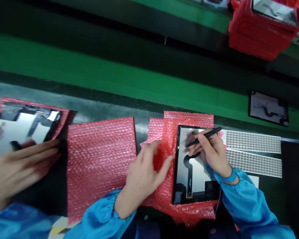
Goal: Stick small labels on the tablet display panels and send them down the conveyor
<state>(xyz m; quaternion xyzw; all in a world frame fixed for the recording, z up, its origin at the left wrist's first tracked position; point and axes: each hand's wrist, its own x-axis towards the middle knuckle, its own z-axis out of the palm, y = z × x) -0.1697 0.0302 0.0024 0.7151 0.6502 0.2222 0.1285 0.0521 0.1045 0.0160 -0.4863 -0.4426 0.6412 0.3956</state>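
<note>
My right hand point(211, 149) grips slim black tweezers point(206, 136) like a pen, their pointed tip over the upper part of a tablet display panel point(201, 177). The panel lies back side up, with a silver back, black borders and a curved black ribbon cable point(190, 176). Beneath it are layered red bubble-wrap bags point(166, 182). My left hand point(147, 172) hovers just left of the panel, thumb and fingers apart, holding nothing. Below it and to the left lies a flat pink bubble-wrap bag point(99, 162).
At the far left a co-worker's blurred hand point(27, 162) is over another panel point(22, 129) in red wrap. Two white sheets of small grey squares point(254, 142) lie right of my panel. Another panel point(267, 108) lies farther back. A red bubble-wrap stack point(259, 33) stands on the upper shelf.
</note>
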